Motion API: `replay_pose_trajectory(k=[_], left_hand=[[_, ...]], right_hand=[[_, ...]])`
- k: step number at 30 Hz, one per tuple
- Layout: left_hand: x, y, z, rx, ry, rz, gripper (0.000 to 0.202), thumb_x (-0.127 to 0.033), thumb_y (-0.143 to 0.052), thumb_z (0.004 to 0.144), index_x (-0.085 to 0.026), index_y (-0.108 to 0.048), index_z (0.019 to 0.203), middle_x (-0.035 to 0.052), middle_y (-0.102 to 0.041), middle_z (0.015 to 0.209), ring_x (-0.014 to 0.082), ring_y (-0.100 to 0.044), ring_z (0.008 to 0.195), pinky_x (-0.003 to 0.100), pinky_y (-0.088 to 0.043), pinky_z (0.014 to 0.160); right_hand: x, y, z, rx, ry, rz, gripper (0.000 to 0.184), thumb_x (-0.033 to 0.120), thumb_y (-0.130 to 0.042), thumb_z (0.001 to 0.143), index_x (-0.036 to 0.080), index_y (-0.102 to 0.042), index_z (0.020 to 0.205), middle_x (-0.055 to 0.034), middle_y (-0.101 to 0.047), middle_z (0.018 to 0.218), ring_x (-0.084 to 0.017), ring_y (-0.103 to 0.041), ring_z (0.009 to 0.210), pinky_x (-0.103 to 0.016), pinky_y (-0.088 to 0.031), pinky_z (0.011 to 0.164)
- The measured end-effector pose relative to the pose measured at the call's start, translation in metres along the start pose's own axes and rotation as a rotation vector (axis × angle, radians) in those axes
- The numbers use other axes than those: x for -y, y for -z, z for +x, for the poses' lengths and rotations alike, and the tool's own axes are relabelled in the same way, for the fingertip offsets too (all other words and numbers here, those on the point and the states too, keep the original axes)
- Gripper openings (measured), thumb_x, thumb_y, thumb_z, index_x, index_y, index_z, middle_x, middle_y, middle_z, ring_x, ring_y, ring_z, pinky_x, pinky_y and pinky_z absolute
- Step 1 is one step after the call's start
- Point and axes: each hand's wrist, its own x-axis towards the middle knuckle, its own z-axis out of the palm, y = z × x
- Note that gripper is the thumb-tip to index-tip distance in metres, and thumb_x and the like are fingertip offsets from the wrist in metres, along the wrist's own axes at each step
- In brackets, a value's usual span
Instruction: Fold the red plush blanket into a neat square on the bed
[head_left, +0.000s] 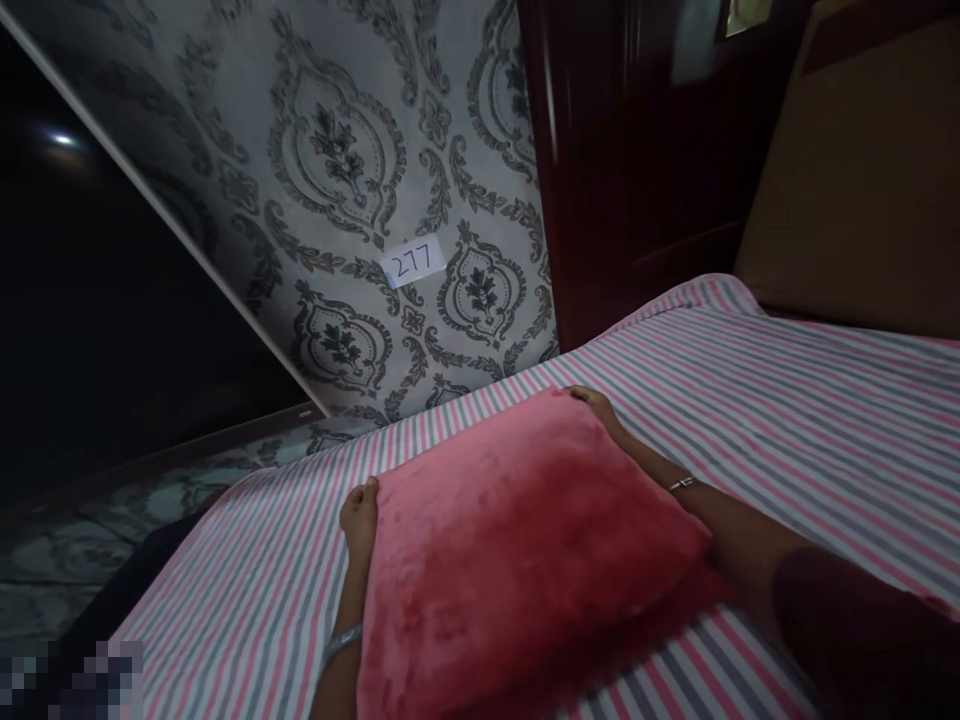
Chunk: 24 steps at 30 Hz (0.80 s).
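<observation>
A plush pink-red cushion [517, 530] lies between my two hands, over a bed sheet with pink, grey and white stripes. My left hand [360, 510] grips its far left corner, with the thumb on top and the fingers curled in. At the far right corner, my right hand [596, 405] is closed on the edge, its fingers partly hidden behind the fabric. The cushion's near right edge looks loose and layered, dipping towards the striped sheet [750, 420].
Behind the bed is a patterned wall [337, 150] with a paper label [414, 261] reading 277. A large dark screen [112, 280] leans in at the left. Dark red wooden furniture [637, 170] and a brown board [862, 180] stand at the right.
</observation>
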Motion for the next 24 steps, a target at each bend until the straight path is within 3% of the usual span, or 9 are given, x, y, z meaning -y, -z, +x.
replay_pose_trajectory(k=[6, 10, 14, 18, 24], left_hand=[[-0.011, 0.004, -0.011, 0.045, 0.022, -0.022, 0.05, -0.071, -0.054, 0.067, -0.024, -0.041, 0.053, -0.0053, -0.036, 0.05, 0.0139, -0.038, 0.057, 0.03, -0.032, 0.057], [-0.018, 0.012, -0.021, 0.003, 0.019, -0.051, 0.046, -0.065, -0.058, 0.068, -0.024, -0.045, 0.056, -0.0059, -0.036, 0.052, 0.0136, -0.038, 0.056, 0.029, -0.033, 0.055], [-0.023, 0.021, -0.026, -0.007, -0.035, -0.063, 0.046, -0.065, -0.064, 0.065, -0.022, -0.049, 0.06, -0.0063, -0.04, 0.051, 0.0131, -0.039, 0.054, 0.028, -0.034, 0.053], [-0.026, 0.029, -0.032, 0.041, -0.029, -0.092, 0.052, -0.071, -0.067, 0.063, -0.021, -0.054, 0.064, -0.0062, -0.043, 0.051, 0.0129, -0.04, 0.051, 0.027, -0.035, 0.05], [-0.033, 0.033, -0.04, 0.202, 0.034, -0.059, 0.06, -0.076, -0.073, 0.055, -0.019, -0.057, 0.06, -0.0038, -0.048, 0.052, 0.0147, -0.045, 0.053, 0.029, -0.037, 0.051]], right_hand=[[0.012, 0.0, -0.006, 0.081, -0.024, 0.043, 0.028, 0.043, -0.061, 0.064, 0.022, -0.067, 0.079, -0.0028, -0.07, 0.083, -0.025, -0.062, 0.089, -0.035, -0.049, 0.084], [0.027, 0.004, -0.013, 0.186, -0.07, 0.112, 0.043, 0.04, -0.07, 0.065, 0.022, -0.071, 0.103, -0.0027, -0.072, 0.089, -0.022, -0.065, 0.083, -0.034, -0.052, 0.079], [0.04, 0.005, -0.02, 0.28, -0.117, 0.157, 0.062, 0.047, -0.072, 0.067, 0.021, -0.064, 0.123, -0.0019, -0.07, 0.087, -0.018, -0.061, 0.072, -0.031, -0.049, 0.071], [0.054, 0.005, -0.027, 0.319, -0.146, 0.196, 0.057, 0.047, -0.068, 0.067, 0.021, -0.062, 0.117, 0.0007, -0.065, 0.078, -0.015, -0.054, 0.062, -0.027, -0.043, 0.061], [0.068, 0.008, -0.032, 0.462, -0.079, 0.198, 0.029, 0.046, -0.068, 0.072, 0.02, -0.063, 0.083, 0.0004, -0.063, 0.079, -0.016, -0.054, 0.072, -0.028, -0.044, 0.068]])
